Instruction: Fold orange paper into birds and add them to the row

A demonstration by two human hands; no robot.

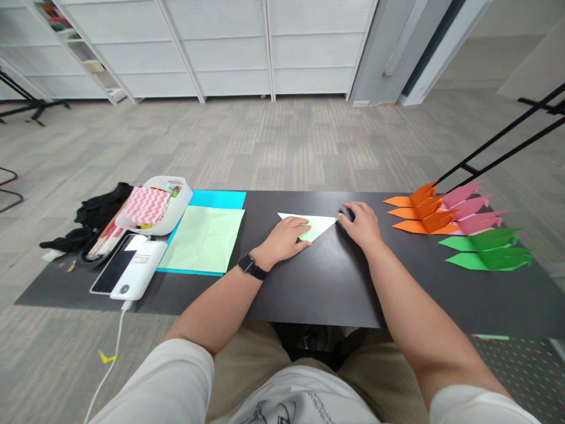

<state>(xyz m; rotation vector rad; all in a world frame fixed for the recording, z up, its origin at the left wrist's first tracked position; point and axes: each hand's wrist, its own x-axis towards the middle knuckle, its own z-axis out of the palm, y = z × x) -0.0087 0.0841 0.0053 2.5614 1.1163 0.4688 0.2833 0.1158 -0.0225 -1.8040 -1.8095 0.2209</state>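
A folded triangle of pale green and white paper (318, 227) lies on the dark table in front of me, its long edge facing away. My left hand (289, 237) rests on the left part of it, palm down with fingers stretched out and partly covering it. At the paper's right tip is my right hand (362, 224), with its thumb and fingers apart and the thumb close to the tip. Whether that thumb touches the paper is hard to tell. A dark watch (249, 265) is on my left wrist.
Left of my hands lie pale green sheets (203, 238) over blue paper (220, 199). Beyond them stand a white bin (179, 203), a phone (115, 266) and a cabled white power bank (140, 268). Folded orange (421, 206), pink (472, 209) and green (488, 250) paper birds line the right side.
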